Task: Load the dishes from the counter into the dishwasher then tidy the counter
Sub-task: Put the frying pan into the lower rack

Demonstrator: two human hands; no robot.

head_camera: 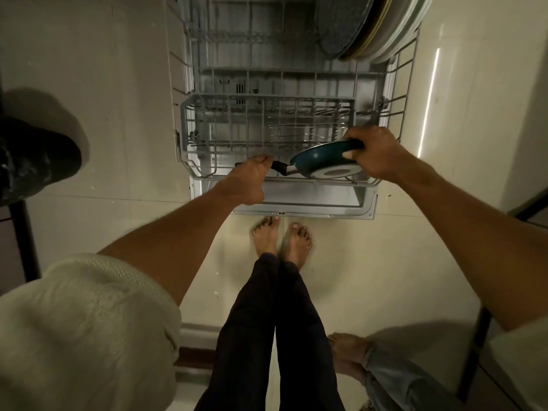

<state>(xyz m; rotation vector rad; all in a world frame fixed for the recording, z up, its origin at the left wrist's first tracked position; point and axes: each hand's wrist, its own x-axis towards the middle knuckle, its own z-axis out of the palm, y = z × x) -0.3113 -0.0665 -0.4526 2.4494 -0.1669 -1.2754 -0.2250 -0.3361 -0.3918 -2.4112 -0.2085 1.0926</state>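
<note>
Across the upper middle of the frame the dishwasher's lower rack [189,84] is pulled out over the open door [311,200], which runs along the middle of the picture just above the person's bare feet. At the upper right of the frame several large plates [370,28] stand on edge in the rack's far corner. A grey cutlery basket [237,126] sits across the rack's near part, with a few pieces of cutlery lying inside it toward the right.

Just below that basket, at the rack's near rail, is a small teal frying pan [323,160]. It is tipped on its side with its pale base facing the camera, and its long axis runs left to right across the frame: black handle [280,167] to the left, bowl to the right.

Both hands have it. The right hand [376,152] curls over the pan's upper right rim, thumb on the near side. The left hand [252,179] is closed with fingers bent around the handle's end, at the rack's front wire.

The move likely turns on that sideways axis: the pan must go down into the gap between basket and front rail, and whether it already touches the rack I cannot tell.
</note>
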